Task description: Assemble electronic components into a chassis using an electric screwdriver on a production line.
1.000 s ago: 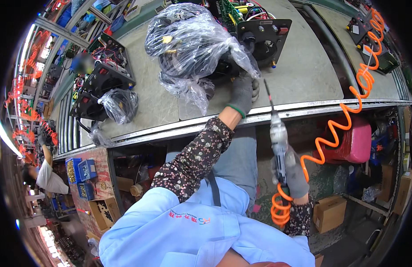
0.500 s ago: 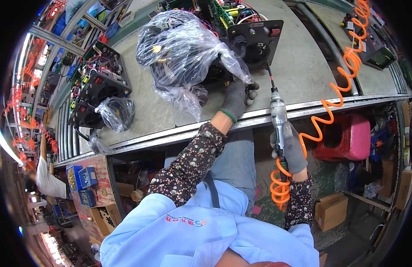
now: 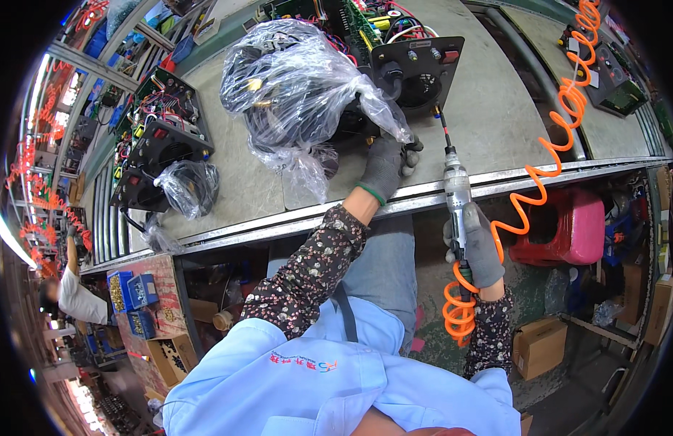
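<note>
My right hand (image 3: 482, 245), in a grey glove, is wrapped around a silver air screwdriver (image 3: 457, 185). Its long bit points away from me, with the tip at the lower right corner of a black panel (image 3: 453, 67) on an electronic unit with exposed green circuit boards (image 3: 357, 29). My left hand (image 3: 384, 168), also gloved, is closed at the panel's lower edge beside the tied end of a clear plastic bag (image 3: 285, 91). Black cables lie inside the bag, which covers part of the unit. Whatever the left fingers grip is hidden.
Similar units (image 3: 166, 149) with a bagged cable (image 3: 191, 187) stand at left; another unit (image 3: 614, 80) is far right. An orange coiled hose (image 3: 529, 196) hangs near my right hand. A pink container (image 3: 565, 227) and a carton (image 3: 538, 347) sit below. Another person (image 3: 86, 299) works far left.
The screwdriver and both hands have barely shifted, and the bit tip stays at the panel's corner. At far left, the other person's arm has moved slightly.
</note>
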